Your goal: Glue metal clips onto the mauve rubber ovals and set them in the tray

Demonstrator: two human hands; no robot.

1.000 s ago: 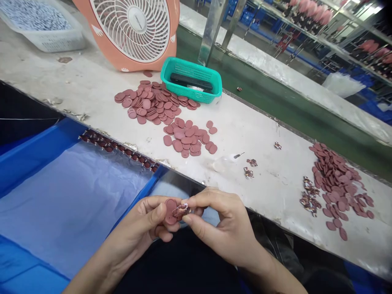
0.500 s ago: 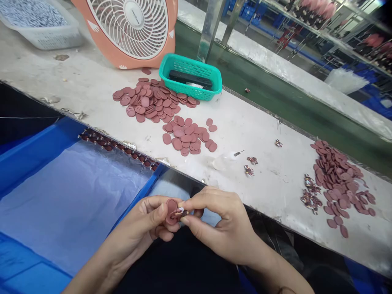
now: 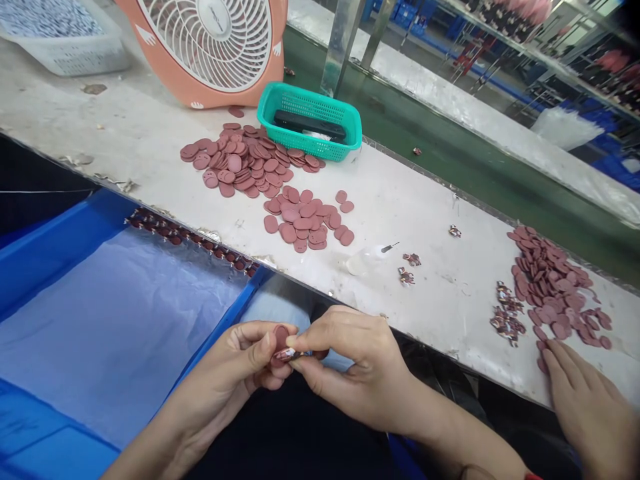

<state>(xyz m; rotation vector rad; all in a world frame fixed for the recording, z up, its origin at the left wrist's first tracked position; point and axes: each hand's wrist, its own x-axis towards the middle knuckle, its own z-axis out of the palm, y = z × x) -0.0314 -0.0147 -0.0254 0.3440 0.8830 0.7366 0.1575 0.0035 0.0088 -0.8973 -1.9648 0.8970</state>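
Observation:
My left hand [image 3: 227, 373] pinches a reddish-brown oval disc [image 3: 281, 335] between thumb and fingers, above my lap in front of the bench edge. Closed in a pinch, my right hand [image 3: 360, 367] presses a small brown-and-white figure piece [image 3: 285, 354] against the disc's face. The fingertips cover part of both pieces. Beyond my hands lie a loose pile of similar discs [image 3: 305, 220] and a translucent bottle [image 3: 361, 264] with a dark needle tip. Two small figure pieces [image 3: 407, 275] rest to the right of the bottle.
A co-worker's hand [image 3: 580, 393] touches discs beside the right-hand pile [image 3: 555, 287]. More figure pieces [image 3: 506, 323] lie there. At the back stand a green basket [image 3: 310, 143] and an orange fan [image 3: 215, 50]. A lined blue bin [image 3: 125, 320] sits below left, and a green belt [image 3: 440, 133] runs behind.
My right hand has moved slightly left, and the figure piece now lies flatter across the disc. A co-worker's hand has come in from the right to the discs there.

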